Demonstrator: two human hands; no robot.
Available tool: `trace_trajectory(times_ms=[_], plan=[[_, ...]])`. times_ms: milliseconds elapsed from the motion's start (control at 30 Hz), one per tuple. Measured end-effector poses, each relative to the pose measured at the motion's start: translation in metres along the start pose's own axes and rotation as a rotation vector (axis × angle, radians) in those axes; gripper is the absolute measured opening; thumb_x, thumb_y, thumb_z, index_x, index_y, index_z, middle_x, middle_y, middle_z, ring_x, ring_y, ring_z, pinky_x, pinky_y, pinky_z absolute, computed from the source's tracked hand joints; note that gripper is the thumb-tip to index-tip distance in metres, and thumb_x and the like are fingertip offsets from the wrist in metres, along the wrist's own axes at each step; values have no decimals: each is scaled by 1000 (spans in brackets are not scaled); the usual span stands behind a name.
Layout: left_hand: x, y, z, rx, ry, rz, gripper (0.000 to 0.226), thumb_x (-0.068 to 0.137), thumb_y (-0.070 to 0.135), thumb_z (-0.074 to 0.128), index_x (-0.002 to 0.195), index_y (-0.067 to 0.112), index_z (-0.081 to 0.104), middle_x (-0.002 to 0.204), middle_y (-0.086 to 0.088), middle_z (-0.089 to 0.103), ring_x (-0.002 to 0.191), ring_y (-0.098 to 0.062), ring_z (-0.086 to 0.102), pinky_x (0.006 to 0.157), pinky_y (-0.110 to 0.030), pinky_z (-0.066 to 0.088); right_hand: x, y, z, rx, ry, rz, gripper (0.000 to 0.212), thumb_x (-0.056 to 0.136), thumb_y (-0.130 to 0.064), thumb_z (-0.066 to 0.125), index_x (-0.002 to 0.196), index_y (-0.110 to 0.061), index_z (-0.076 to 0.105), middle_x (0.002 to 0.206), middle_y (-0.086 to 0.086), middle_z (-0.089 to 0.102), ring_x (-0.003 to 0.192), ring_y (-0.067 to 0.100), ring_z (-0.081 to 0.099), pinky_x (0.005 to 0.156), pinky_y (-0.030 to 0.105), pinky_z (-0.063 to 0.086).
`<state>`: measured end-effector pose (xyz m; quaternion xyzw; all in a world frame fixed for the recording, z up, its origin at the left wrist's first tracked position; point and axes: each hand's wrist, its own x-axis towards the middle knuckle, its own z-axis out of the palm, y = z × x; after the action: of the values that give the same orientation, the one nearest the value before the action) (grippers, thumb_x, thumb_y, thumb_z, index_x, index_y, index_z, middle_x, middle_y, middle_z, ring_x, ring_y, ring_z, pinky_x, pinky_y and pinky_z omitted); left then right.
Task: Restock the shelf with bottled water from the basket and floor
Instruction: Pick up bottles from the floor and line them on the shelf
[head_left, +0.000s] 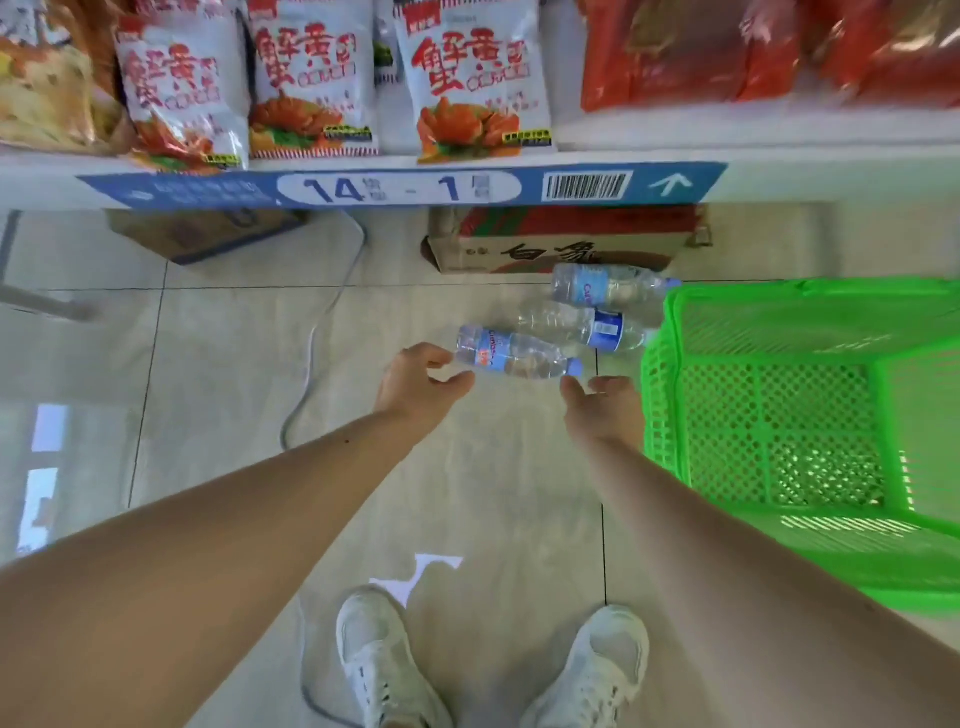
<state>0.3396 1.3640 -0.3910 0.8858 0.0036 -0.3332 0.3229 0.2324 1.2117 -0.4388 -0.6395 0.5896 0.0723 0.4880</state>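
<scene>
Three clear water bottles with blue labels lie on the tiled floor beside a green basket (670, 384). The nearest bottle (519, 354) lies crosswise, cap to the right. A second bottle (582, 326) lies just behind it and a third bottle (608, 285) rests further back near a carton. My left hand (418, 382) hovers at the base end of the nearest bottle, fingers spread and loosely curved, holding nothing. My right hand (602, 402) reaches toward the cap end, fingers relaxed, just short of the cap. The basket's mesh bottom shows no bottles.
A white shelf edge (400, 187) with a blue label strip runs across the top, carrying snack bags (472, 78). Under it sit a red-and-brown carton (561, 244) and another box (202, 234). A grey cable (311, 364) trails over the floor. My white shoes stand below.
</scene>
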Motion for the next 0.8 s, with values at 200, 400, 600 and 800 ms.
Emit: trace_trajectory(times_ms=[200, 400, 600, 800], plan=[[124, -67, 45, 123, -50, 28, 63, 77, 42, 72, 132, 21, 49, 136, -1, 49, 113, -21, 56, 89, -31, 49, 82, 22, 75, 270, -125, 315, 76, 76, -54, 73, 129, -10, 41, 97, 6, 58, 79, 26, 67, 73, 43, 60], [187, -77, 81, 73, -160, 49, 83, 81, 39, 70, 148, 26, 23, 150, -5, 32, 132, -24, 40, 101, -32, 40, 136, 24, 106, 434, -265, 382, 65, 87, -61, 54, 132, -15, 48, 130, 15, 53, 111, 28, 58, 88, 40, 54], [194, -67, 100, 28, -159, 45, 80, 80, 33, 72, 146, 20, 30, 141, -6, 41, 121, -22, 48, 91, -27, 43, 153, 27, 112, 576, -269, 468, 37, 89, -43, 63, 108, -13, 55, 132, 16, 53, 108, 27, 57, 99, 43, 50], [159, -48, 89, 26, -138, 23, 82, 74, 32, 78, 143, 23, 35, 136, -5, 46, 119, -22, 50, 94, -29, 45, 122, 29, 100, 680, -88, 526, 65, 85, -41, 69, 135, -13, 39, 126, 14, 57, 94, 25, 60, 98, 42, 50]])
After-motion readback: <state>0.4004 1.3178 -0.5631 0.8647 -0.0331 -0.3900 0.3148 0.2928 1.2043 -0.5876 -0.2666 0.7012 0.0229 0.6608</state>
